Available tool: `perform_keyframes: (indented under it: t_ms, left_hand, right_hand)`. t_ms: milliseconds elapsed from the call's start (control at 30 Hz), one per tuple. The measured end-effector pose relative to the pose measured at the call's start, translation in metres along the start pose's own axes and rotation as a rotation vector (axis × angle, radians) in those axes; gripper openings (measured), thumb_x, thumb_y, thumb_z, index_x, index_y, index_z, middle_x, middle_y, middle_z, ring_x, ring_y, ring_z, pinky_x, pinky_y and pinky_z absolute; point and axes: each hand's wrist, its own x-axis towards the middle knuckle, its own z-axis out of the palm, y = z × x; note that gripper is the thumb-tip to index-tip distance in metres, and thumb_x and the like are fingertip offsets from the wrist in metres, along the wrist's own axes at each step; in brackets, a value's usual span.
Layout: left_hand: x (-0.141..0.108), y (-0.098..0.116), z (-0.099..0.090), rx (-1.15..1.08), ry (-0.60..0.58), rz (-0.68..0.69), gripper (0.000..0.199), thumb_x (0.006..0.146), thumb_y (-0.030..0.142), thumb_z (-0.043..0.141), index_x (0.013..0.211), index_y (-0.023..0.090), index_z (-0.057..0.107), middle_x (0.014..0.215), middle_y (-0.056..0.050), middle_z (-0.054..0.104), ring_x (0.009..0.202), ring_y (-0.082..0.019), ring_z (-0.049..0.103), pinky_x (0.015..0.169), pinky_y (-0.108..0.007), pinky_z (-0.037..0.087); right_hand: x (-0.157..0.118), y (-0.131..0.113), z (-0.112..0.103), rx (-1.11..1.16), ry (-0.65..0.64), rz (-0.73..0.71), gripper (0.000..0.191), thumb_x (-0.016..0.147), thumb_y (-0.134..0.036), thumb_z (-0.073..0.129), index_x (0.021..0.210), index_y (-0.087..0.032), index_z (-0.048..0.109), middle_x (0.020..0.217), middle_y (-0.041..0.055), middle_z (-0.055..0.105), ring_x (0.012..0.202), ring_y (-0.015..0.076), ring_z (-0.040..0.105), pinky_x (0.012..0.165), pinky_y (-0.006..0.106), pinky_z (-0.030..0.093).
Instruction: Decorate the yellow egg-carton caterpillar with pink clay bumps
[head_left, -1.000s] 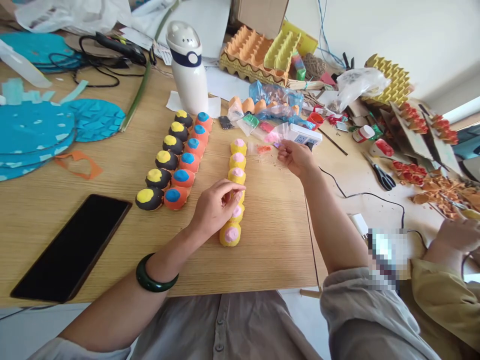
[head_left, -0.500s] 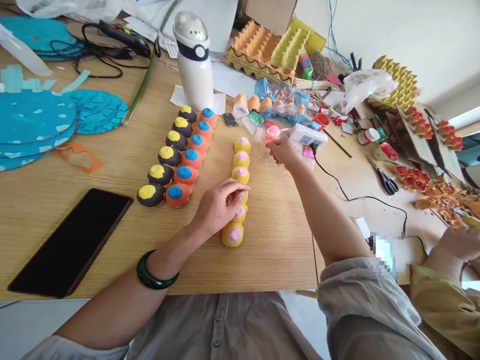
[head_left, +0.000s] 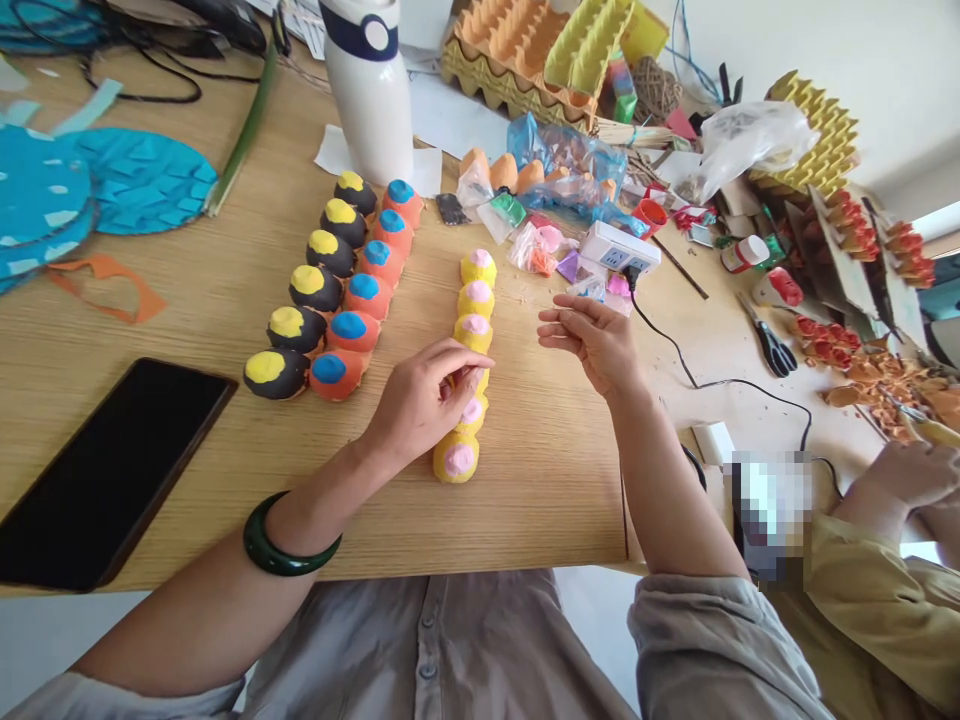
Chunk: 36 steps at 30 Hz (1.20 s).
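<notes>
A strip of yellow egg-carton cups [head_left: 459,460], each topped with a pink clay dab, lies on the wooden table in front of me. Over its middle cups is my left hand [head_left: 420,395], thumb and fingertips pinched together. Whatever is between those fingertips is too small to make out. To the right of the strip, my right hand [head_left: 589,340] hovers with its fingers stretched out, holding nothing visible. Beyond it, a pink clay lump [head_left: 550,238] sits among clear plastic wraps. Left of the strip lie an orange row with blue tops [head_left: 364,287] and a black row with yellow tops [head_left: 309,285].
A phone [head_left: 112,470] lies at the front left, and a white bottle [head_left: 371,110] stands at the back. A power strip [head_left: 619,248] trails its cable rightward. Scissors [head_left: 776,350] and egg trays [head_left: 517,65] lie farther off. A co-worker's hands [head_left: 911,475] are at the right.
My right hand has drawn back toward me from beside the pink clay lump, and its fingers have straightened. My left hand stays over the yellow strip. The camera view has shifted slightly.
</notes>
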Motion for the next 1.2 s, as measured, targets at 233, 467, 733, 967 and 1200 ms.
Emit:
perform_keyframes:
  t_ms: [233,467,733,967,1200]
  left_hand:
    - [0.001,0.005,-0.003,0.045,0.033,-0.012,0.019,0.101,0.026,0.061,0.099,0.022,0.079,0.092,-0.002,0.079,0.077,-0.014,0.068,0.07,-0.026,0.054]
    - [0.002,0.005,-0.004,0.064,0.063,0.01,0.017,0.1,0.023,0.062,0.099,0.02,0.079,0.092,-0.002,0.08,0.078,-0.015,0.07,0.068,-0.026,0.053]
    - [0.002,0.006,-0.005,0.088,0.071,0.021,0.015,0.101,0.022,0.063,0.098,0.02,0.078,0.092,-0.001,0.08,0.08,-0.014,0.072,0.069,-0.025,0.053]
    - [0.003,0.008,-0.007,0.078,0.085,0.027,0.014,0.1,0.017,0.063,0.098,0.019,0.078,0.095,0.0,0.081,0.082,-0.012,0.073,0.071,-0.022,0.054]
    - [0.003,0.007,-0.009,0.064,0.084,0.022,0.015,0.101,0.02,0.063,0.1,0.019,0.078,0.094,-0.001,0.08,0.082,-0.014,0.072,0.071,-0.024,0.054]
  right_hand:
    - [-0.03,0.033,0.008,-0.147,0.019,-0.069,0.035,0.08,-0.049,0.086,0.08,-0.019,0.068,0.06,-0.0044,0.062,0.043,0.0054,0.046,0.037,0.021,0.035]
    - [-0.047,0.048,0.017,-0.164,-0.031,-0.064,0.026,0.085,-0.041,0.079,0.097,-0.02,0.071,0.086,0.0044,0.076,0.067,0.0141,0.069,0.049,0.025,0.052]
    - [-0.048,0.057,0.014,-0.651,-0.001,-0.394,0.011,0.099,-0.029,0.065,0.094,-0.024,0.073,0.085,0.0038,0.074,0.072,0.0163,0.065,0.067,0.032,0.052]
    - [-0.045,0.066,0.012,-0.837,-0.034,-0.571,0.015,0.099,-0.022,0.066,0.091,-0.024,0.078,0.088,0.0058,0.069,0.079,0.0197,0.062,0.07,0.034,0.051]
    - [-0.046,0.067,0.015,-0.795,0.01,-0.603,0.014,0.098,-0.021,0.068,0.088,-0.023,0.078,0.089,0.0052,0.072,0.077,0.0178,0.063,0.064,0.032,0.051]
